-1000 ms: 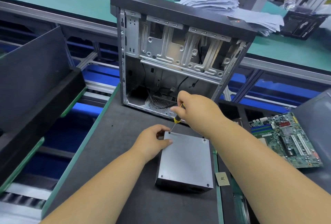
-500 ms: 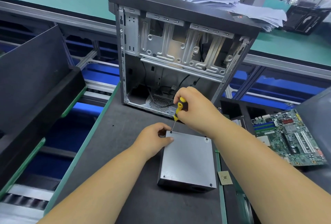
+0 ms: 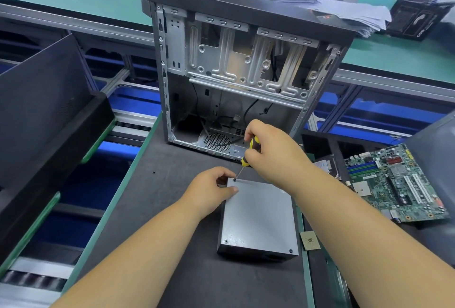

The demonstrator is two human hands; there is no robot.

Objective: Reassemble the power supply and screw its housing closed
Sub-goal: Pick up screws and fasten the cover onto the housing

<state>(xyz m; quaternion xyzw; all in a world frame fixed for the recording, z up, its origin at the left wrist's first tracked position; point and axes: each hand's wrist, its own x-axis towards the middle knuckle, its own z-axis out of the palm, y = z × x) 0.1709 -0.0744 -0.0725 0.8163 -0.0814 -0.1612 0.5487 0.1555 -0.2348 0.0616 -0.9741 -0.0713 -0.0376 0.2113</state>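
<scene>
Head view, screwdriver (image 3: 249, 153) handle risen, steeper

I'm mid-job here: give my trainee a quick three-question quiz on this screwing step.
1. True or false: the screwdriver tip sits at the housing's far left corner.
2. Which hand grips the screwdriver? A) left hand B) right hand
3. Fill in: right of the housing, past the right forearm, lies a green ____.

Key: 1 true; 2 B; 3 motherboard.
</scene>
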